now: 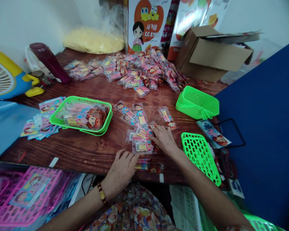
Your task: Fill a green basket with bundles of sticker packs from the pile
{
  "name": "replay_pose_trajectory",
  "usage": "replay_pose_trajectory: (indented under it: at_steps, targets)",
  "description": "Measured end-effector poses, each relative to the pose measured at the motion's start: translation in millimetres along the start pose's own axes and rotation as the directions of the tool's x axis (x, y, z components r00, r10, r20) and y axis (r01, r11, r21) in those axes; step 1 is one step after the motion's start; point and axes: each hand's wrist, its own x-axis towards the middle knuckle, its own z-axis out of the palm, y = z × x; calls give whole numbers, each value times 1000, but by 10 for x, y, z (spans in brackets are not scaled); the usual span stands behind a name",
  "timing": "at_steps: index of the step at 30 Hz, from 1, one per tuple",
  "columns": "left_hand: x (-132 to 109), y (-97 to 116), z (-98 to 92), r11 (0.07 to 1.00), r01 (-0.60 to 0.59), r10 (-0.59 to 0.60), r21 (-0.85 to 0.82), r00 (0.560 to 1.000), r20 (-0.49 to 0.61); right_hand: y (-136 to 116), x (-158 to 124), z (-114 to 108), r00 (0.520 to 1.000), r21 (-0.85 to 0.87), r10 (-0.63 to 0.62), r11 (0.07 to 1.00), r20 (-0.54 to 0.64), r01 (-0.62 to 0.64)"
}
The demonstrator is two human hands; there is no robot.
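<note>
Clear sachets of pink and yellow sticks, printed with a cartoon girl, lie before me. My left hand (123, 167) is at the table's front edge, fingers curled at the left end of a small stack of sachets (150, 166) seen edge-on. My right hand (165, 140) reaches over a loose pile of sachets (140, 136), fingers apart and fingertips down at its right side. Its palm side is hidden. Just beyond lies a single sachet (167, 117). At left, a green basket (53, 119) holds several sachets standing in a row.
A large heap of sachets (144, 69) spreads across the back. Nested green baskets (197, 102) and a green perforated lid (200, 155) are at right. Printed cards (42, 122), a fan (7, 75), a dark red bottle (50, 62) and an opened carton (207, 54) stand around. Pink baskets (30, 199) sit below left.
</note>
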Motion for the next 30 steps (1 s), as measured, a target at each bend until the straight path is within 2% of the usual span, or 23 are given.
replay_pose_trajectory:
  at_steps: [3,6,9,13,15,17,19,22,24,26,28,30]
  targets:
    - [-7,15,13,1000,-3,3,-29,1000,-20,-5,-113,-30,996,27,-34,999,-82,36]
    - [-15,21,29,999,-9,5,-36,994,-113,-88,-285,-144,988,152,-118,980,-97,132]
    - [-14,13,50,1000,1,-4,-18,986,-169,-221,-462,-219,968,340,-249,911,4,233]
    - [-22,-16,53,998,-36,32,-42,995,-91,-274,-577,-184,924,629,-349,756,155,181]
    - [-36,-25,34,998,-56,55,-32,998,-22,-230,-533,-137,945,595,-282,792,163,134]
    - [-47,-24,11,998,-64,64,-30,998,4,-185,-429,-93,981,409,-162,906,104,106]
    - [-47,-14,-11,997,-51,50,-57,999,-7,-167,-298,-55,996,199,-72,978,43,62]
    - [-31,5,-33,996,-30,31,-80,999,11,-166,-127,-2,998,83,13,996,57,-18]
    - [-18,12,-41,997,-30,34,-71,998,53,-148,-66,35,998,139,28,990,59,-36]
    - [-12,14,-44,998,-30,35,-62,997,75,-110,-55,63,1000,276,25,961,13,-27]
    - [-17,15,-39,998,-19,24,-60,997,71,-70,-86,66,995,440,54,898,-86,-10]
    - [-35,17,-22,998,-16,19,-65,999,40,-46,-154,32,970,568,114,823,-215,29]
